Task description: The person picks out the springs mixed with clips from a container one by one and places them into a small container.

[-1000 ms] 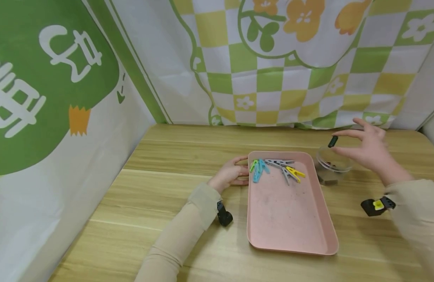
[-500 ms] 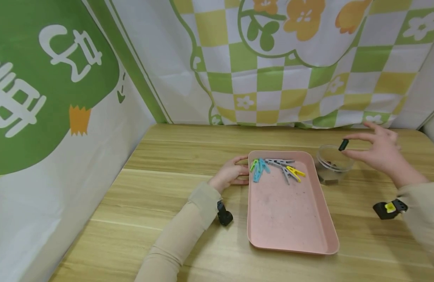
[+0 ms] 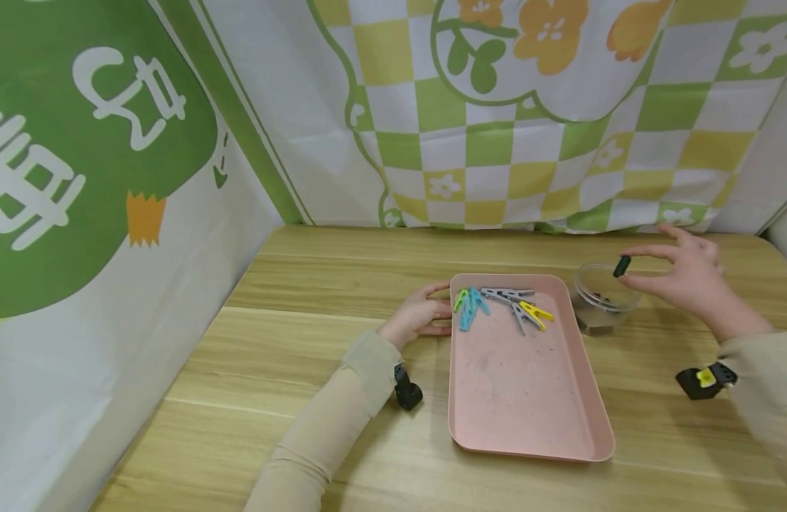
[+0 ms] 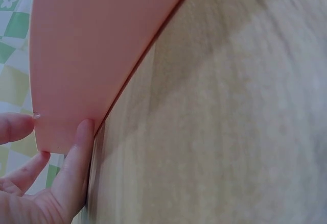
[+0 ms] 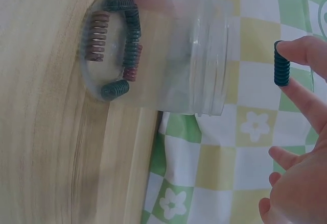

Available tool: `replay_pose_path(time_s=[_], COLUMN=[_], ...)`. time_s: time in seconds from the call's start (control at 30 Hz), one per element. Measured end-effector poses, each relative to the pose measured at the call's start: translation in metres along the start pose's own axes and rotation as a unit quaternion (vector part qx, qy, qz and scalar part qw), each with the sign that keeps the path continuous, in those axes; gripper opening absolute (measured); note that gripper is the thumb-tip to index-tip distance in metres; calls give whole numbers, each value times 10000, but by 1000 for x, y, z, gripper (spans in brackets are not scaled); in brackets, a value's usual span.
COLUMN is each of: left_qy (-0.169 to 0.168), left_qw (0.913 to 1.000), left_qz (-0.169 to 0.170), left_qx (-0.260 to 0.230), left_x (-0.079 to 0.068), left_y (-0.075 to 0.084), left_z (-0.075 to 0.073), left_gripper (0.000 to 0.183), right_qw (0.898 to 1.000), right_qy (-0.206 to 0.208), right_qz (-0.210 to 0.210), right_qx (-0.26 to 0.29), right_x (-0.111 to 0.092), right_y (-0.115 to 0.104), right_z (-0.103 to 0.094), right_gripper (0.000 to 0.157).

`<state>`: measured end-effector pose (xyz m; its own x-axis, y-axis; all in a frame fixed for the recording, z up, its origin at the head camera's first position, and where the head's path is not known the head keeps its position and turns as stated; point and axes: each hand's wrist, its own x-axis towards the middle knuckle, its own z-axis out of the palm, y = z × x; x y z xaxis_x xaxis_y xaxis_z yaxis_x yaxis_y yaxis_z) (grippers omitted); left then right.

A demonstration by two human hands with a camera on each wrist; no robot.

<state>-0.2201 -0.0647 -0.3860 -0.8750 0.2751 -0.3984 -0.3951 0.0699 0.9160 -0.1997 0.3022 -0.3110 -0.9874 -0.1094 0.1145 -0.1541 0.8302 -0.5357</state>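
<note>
My right hand (image 3: 694, 281) pinches a dark green coil spring (image 5: 282, 65) end to end between thumb and index finger, its other fingers spread. The spring is up beside the mouth of a clear plastic jar (image 5: 173, 55). Inside the jar lie several green springs (image 5: 132, 40) and reddish-brown springs (image 5: 98, 36). At the far left corner of a pink tray (image 3: 521, 405), my left hand (image 3: 421, 316) touches the outer wall with extended fingers. One finger (image 4: 76, 157) lies along that wall low down, near the tabletop.
In the tray's far end lie blue clothespins (image 3: 470, 309), a green clothespin (image 3: 460, 300), grey clothespins (image 3: 505, 293) and a yellow clothespin (image 3: 537, 313). The jar stands against the tray's right side on the wooden table (image 3: 291, 370). A checkered cloth (image 3: 527, 163) hangs behind the table.
Holding the spring, my right hand has shifted right and slightly down in the head view, then nearly stopped. The left hand and the tray have stayed in place.
</note>
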Motion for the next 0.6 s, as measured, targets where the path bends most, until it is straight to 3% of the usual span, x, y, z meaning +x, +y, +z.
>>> replay_pose_path(time_s=[0.4, 0.6], left_qy=[-20, 0], left_qw=[10000, 9999], left_qz=[69, 87], left_qx=[49, 57], left_x=[2, 1], left_y=[-1, -2], left_z=[-1, 0], left_gripper=[59, 58], right_qw=[10000, 9995], right_qy=[-49, 49], right_qz=[-50, -284], right_qx=[-4, -83], right_x=[0, -1], right_y=[-2, -1], right_z=[2, 3], right_gripper=[46, 43])
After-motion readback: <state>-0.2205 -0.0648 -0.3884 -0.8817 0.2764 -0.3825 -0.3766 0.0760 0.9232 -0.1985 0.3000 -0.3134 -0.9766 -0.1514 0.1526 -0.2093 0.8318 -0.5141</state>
